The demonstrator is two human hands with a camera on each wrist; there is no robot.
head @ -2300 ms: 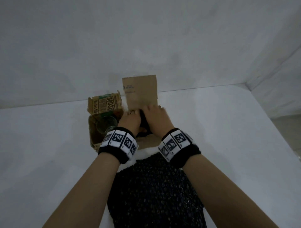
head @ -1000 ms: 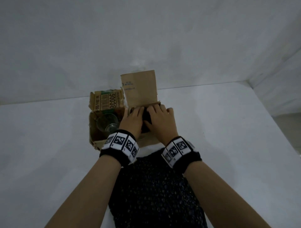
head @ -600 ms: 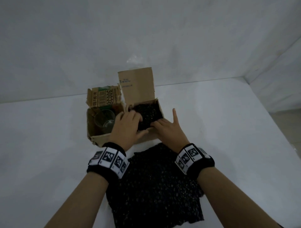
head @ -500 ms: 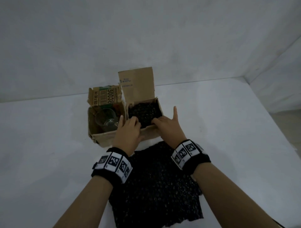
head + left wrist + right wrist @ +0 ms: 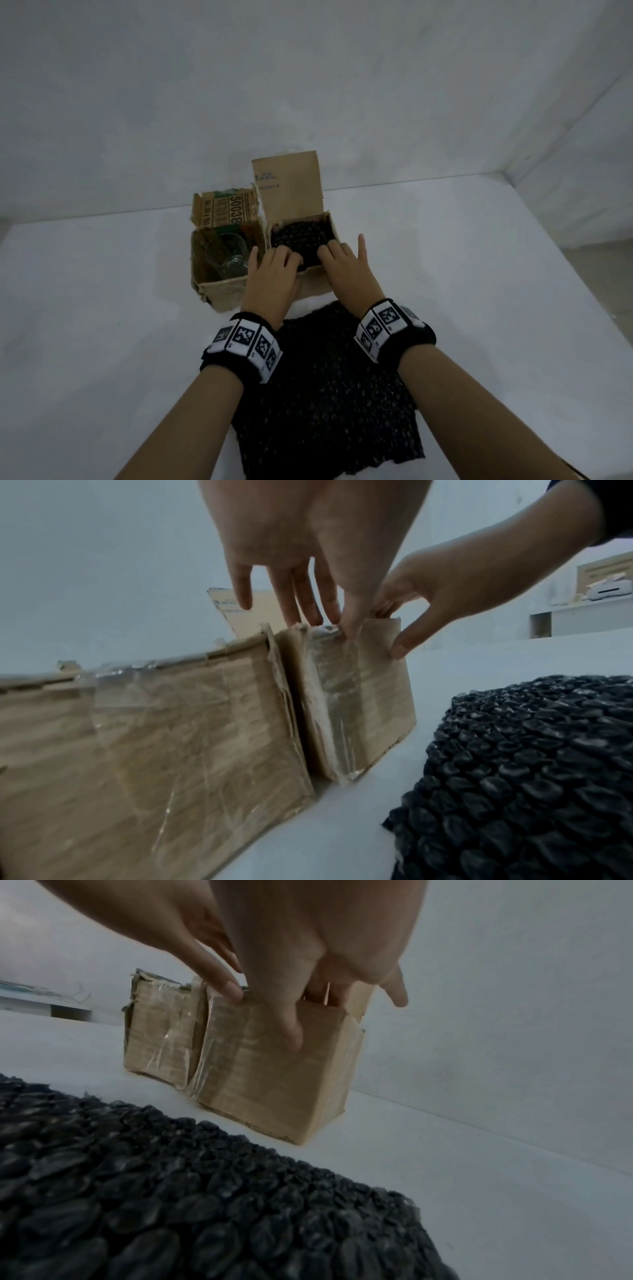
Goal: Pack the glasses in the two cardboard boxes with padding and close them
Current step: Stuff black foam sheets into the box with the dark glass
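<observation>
Two open cardboard boxes stand side by side. The left box holds a clear glass, bare of padding. The right box is filled with black bubble wrap, and its back flap stands upright. My left hand and right hand rest on the right box's near rim. Their straight fingers lie on the padding inside. In the wrist views both thumbs lie on the box's front wall. No glass shows in the right box.
A large sheet of black bubble wrap lies flat on the white table, just in front of the boxes and under my wrists. White walls close the back and right sides. Furniture shows far off.
My hands have drawn back from deep inside the right box to its near rim, uncovering the black padding in it. Over the last half second they hardly moved.
</observation>
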